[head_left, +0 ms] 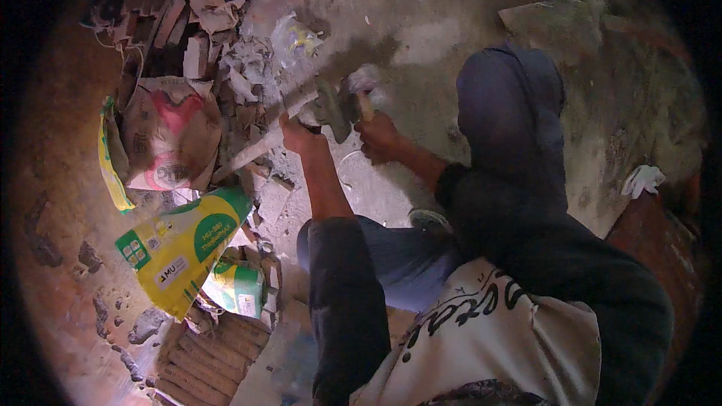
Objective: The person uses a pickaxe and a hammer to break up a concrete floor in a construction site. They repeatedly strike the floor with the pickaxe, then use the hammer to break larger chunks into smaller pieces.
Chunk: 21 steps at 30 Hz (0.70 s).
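My left hand (302, 137) is closed round a long, pale, flat strip (256, 148) that runs slantwise from beside the paper sack up toward the middle. To its right, my right hand (380, 137) grips a short tool by its yellowish wooden handle (365, 107). The tool's far end is a whitish blur, so its kind is unclear. Between the two hands lies a dark greenish, elongated shape (331, 111) that I cannot make out, close to the strip's upper end.
Broken rubble (214, 11) and a clear plastic bag (295, 39) lie at the upper left. Below are a brown paper sack (173, 135), a yellow-green bag (188, 244) and stacked brown slats (214, 361). My bent knee (511, 86) rises at right, near a white cloth (643, 180).
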{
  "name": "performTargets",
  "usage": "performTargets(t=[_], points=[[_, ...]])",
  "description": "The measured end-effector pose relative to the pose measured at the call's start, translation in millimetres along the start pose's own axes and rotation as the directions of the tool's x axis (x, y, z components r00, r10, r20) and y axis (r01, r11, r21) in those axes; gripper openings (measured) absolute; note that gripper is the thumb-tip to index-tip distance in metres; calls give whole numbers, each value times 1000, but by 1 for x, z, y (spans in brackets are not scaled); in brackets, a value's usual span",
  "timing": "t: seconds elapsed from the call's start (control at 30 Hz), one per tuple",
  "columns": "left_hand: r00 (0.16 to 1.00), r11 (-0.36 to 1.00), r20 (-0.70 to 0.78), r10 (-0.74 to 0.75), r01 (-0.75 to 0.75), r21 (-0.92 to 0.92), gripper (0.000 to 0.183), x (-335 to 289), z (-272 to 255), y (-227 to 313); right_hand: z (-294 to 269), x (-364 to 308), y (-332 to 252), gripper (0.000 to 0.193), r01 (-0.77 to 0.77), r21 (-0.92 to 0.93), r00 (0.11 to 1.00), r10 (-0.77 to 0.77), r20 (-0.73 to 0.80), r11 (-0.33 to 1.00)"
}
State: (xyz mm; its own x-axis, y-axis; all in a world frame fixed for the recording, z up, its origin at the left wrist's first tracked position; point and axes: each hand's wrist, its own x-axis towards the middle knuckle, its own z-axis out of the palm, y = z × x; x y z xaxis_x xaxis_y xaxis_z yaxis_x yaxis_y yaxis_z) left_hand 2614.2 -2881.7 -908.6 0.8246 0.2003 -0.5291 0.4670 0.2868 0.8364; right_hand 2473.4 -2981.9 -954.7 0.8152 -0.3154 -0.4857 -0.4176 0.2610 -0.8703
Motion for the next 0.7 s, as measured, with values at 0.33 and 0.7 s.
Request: performTargets(t=[0.33,0.7], points=[[992,994,122,-30,41,-96,52,5,2,3,-21,36,45,13,-102,607,882,354,-312,788],[889,819,339,307,-428,381,50,37,-37,-2,-5,10,31,25,42,23,982,-37,-188,999]])
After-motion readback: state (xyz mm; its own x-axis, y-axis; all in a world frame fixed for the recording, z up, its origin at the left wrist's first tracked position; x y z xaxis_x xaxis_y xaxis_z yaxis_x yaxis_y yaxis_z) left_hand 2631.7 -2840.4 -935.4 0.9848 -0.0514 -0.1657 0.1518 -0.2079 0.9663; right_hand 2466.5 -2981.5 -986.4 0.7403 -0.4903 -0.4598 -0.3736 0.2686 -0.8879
